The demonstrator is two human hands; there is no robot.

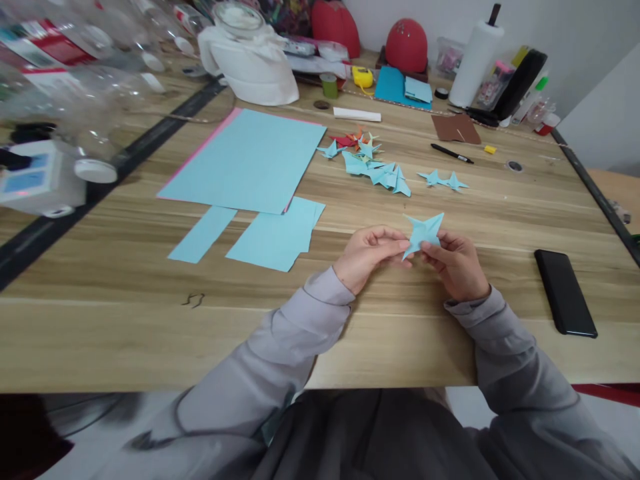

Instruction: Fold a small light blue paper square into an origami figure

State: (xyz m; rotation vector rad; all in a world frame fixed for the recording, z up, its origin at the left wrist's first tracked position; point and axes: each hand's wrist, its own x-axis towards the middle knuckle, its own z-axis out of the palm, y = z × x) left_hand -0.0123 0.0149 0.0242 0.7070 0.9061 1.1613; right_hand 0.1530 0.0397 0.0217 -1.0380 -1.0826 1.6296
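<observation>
A light blue folded paper piece point(425, 230) with several pointed corners is held above the table between my two hands. My left hand point(373, 253) pinches its lower left point with thumb and fingers. On the other side, my right hand point(457, 262) grips its right part, the thumb lying on the front face and the fingers behind. Beyond my hands lies a cluster of folded blue paper pieces point(383, 175), with red and orange paper cranes point(350, 140) at its back. Two small blue paper cranes point(444, 180) rest to the right of that cluster.
Large blue sheets point(245, 160) lie at left over a pink edge, with cut blue pieces point(275, 237) and a strip point(203, 233) in front. A black phone point(565, 292) is at right. Farther back are a pen point(451, 153), brown paper point(456, 129) and a tape measure point(363, 77). Plastic bottles point(95, 133) crowd the left.
</observation>
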